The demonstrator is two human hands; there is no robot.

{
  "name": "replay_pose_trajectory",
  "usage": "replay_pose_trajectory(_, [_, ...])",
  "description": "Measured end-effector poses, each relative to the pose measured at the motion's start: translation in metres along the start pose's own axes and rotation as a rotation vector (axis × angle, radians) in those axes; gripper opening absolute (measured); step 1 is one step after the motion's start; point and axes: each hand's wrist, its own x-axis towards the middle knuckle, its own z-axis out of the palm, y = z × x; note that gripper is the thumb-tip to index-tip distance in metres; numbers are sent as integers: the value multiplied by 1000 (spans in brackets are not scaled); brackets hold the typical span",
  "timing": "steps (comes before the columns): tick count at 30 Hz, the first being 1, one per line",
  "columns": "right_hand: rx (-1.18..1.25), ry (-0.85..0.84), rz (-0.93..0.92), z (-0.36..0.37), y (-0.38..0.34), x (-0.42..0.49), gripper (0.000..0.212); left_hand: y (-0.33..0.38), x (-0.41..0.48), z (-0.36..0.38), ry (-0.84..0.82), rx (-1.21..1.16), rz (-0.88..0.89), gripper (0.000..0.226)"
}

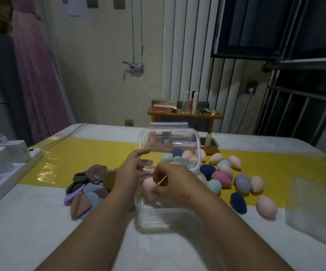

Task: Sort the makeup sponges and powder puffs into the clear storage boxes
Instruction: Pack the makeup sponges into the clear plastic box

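Clear storage box sits on the desk, near centre, with its hinged lid standing upright at the far side. Left hand holds the lid's left edge: fingers curled onto it, one fingertip visible through the clear plastic. Right hand is over the box's open top, fingers bent and clamped together on a pink sponge at the box's far-left corner. Cannot tell whether that sponge touches the box floor. The rest of the box interior is mostly hidden by the right hand and forearm. Loose sponges, egg-shaped and in pink, mint, navy, lilac and magenta, lie scattered on the desk to the right of the box and behind the lid, several seen through the lid. A navy sponge and a large pink one lie nearest on the right, apart from each other. Powder puffs are heaped just left of the box, beside the left wrist, flat and overlapping, in green, lilac, grey-blue, mauve and mustard. A yellow strip runs across the desk under the sponges. Power strip with white chargers plugged in sits at the left edge. A small wooden shelf with bottles stands at the far side.
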Motion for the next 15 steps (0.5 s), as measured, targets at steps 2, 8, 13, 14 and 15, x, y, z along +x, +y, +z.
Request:
replay_pose_trajectory(2, [-9, -20, 5, 3, 0, 1, 19, 1, -2, 1, -3, -12, -11, 49])
replay_pose_trajectory(8, [-15, -68, 29, 3, 2, 2, 31, 2, -2, 1, 0, -22, -17, 51])
replay_pose_trajectory(13, [-20, 3, 11, -1, -1, -1, 25, 1, 0, 1, 0, -6, -11, 51])
replay_pose_trajectory(14, [-15, 19, 5, -2, -1, -2, 25, 0, 0, 0, 0, -11, -13, 51])
replay_pose_trajectory(15, [-6, 37, 1, -3, -1, -2, 26, 0, 1, -1, -3, -18, -14, 52])
